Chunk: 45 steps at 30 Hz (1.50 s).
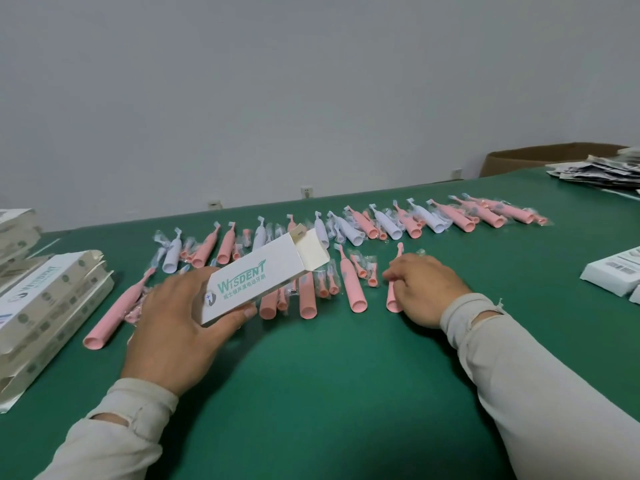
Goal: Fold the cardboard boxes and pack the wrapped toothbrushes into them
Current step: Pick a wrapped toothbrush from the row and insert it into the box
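We see the left hand [180,327] gripping a white box [263,275] (its far flap open) above the green tabletop [329,375], while the right hand [424,289] has its fingers [393,273] curled round a pink wrapped toothbrush [394,299] lying near the rows of wrapped toothbrushes [381,223].

The white box [263,277] reads "WISDENT" in green letters.

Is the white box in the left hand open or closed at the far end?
Open. The white box held in the left hand has its far-end flaps standing out, and you can see its pale inside wall.
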Tool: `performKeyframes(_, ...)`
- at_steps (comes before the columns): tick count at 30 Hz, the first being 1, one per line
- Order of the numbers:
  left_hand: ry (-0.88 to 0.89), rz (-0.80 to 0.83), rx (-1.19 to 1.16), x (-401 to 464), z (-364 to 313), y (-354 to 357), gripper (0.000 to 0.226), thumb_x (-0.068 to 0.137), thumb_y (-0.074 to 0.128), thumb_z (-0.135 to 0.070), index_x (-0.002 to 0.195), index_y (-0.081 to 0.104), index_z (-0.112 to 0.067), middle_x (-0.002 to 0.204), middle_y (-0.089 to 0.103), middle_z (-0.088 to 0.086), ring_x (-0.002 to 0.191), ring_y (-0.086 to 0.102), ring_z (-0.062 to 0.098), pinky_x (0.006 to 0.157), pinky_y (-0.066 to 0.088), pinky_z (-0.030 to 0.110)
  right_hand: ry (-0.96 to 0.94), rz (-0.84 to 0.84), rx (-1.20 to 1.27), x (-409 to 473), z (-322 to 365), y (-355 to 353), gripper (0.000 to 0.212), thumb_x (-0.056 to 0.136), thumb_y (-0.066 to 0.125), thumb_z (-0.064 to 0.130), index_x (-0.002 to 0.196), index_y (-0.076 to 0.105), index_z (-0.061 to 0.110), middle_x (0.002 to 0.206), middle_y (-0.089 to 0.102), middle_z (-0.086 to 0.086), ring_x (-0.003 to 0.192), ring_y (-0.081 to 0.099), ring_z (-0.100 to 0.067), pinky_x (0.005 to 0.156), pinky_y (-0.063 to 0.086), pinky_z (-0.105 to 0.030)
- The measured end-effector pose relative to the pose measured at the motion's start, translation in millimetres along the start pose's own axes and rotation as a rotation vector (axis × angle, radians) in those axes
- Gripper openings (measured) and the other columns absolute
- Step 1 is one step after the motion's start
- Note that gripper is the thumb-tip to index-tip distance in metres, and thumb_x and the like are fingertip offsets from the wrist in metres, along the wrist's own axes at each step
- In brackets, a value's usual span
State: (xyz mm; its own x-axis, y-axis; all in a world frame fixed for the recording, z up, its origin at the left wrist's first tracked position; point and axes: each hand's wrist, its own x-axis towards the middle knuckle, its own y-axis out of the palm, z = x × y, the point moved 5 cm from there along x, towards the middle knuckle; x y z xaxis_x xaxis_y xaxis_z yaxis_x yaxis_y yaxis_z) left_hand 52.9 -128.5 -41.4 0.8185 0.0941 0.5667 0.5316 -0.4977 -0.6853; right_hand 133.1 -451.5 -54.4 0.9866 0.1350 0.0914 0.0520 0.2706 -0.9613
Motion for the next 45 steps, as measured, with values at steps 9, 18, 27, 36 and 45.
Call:
performKeyframes(9, 0.019, 0.003, -0.01, -0.4, -3.2, 3.4, 0.071, 0.067, 0.066, -0.067, 0.126, 0.06, -0.028, 0.108, 0.053, -0.013, 0.103, 0.047, 0.017, 0.087, 0.038, 0.038, 0.116, -0.177, -0.061, -6.6, 1.8, -12.9, 0.026, 0.096, 0.047, 0.039, 0.116, 0.063, 0.032, 0.119, 0.059, 0.004, 0.104, 0.059, -0.023, 0.09, 0.039, -0.038)
performKeyframes(18, 0.045, 0.022, -0.009, -1.8, -4.1, 7.4, 0.067, 0.068, 0.067, -0.067, 0.125, 0.06, -0.032, 0.107, 0.055, -0.013, 0.1, 0.048, 0.014, 0.085, 0.04, 0.037, 0.272, -0.152, -0.103, 6.1, 6.5, -9.3, 0.033, 0.088, 0.05, 0.05, 0.103, 0.04, 0.022, 0.072, 0.052, 0.004, 0.074, 0.055, -0.025, 0.069, 0.037, -0.035)
performKeyframes(27, 0.044, 0.035, -0.011, -3.5, -7.1, 7.5, 0.071, 0.067, 0.063, -0.07, 0.125, 0.061, -0.03, 0.105, 0.056, -0.011, 0.097, 0.048, 0.014, 0.084, 0.039, 0.038, 0.395, -0.07, -0.088, 6.7, 8.4, -1.7, 0.044, 0.087, 0.059, 0.052, 0.102, 0.033, 0.019, 0.073, 0.049, 0.001, 0.068, 0.05, -0.022, 0.062, 0.038, -0.031)
performKeyframes(36, 0.042, 0.04, 0.047, -1.3, -5.4, 9.4, 0.075, 0.064, 0.062, -0.07, 0.126, 0.061, -0.028, 0.111, 0.06, -0.007, 0.101, 0.048, 0.017, 0.089, 0.041, 0.042, 0.195, -0.363, 0.95, -12.2, -5.8, -34.4, 0.049, 0.078, 0.063, 0.04, 0.123, 0.055, 0.023, 0.104, 0.068, 0.0, 0.076, 0.069, -0.011, 0.062, 0.057, -0.03)
performKeyframes(45, 0.046, 0.042, 0.089, -0.3, -0.8, 10.4, 0.067, 0.069, 0.073, -0.064, 0.125, 0.06, -0.03, 0.115, 0.063, -0.005, 0.106, 0.05, 0.019, 0.088, 0.036, 0.036, -0.188, -0.169, 1.678, -27.9, 53.4, -21.4, 0.015, 0.092, 0.065, 0.004, 0.104, 0.056, 0.003, 0.078, 0.074, -0.009, 0.063, 0.07, -0.016, 0.05, 0.053, -0.02)
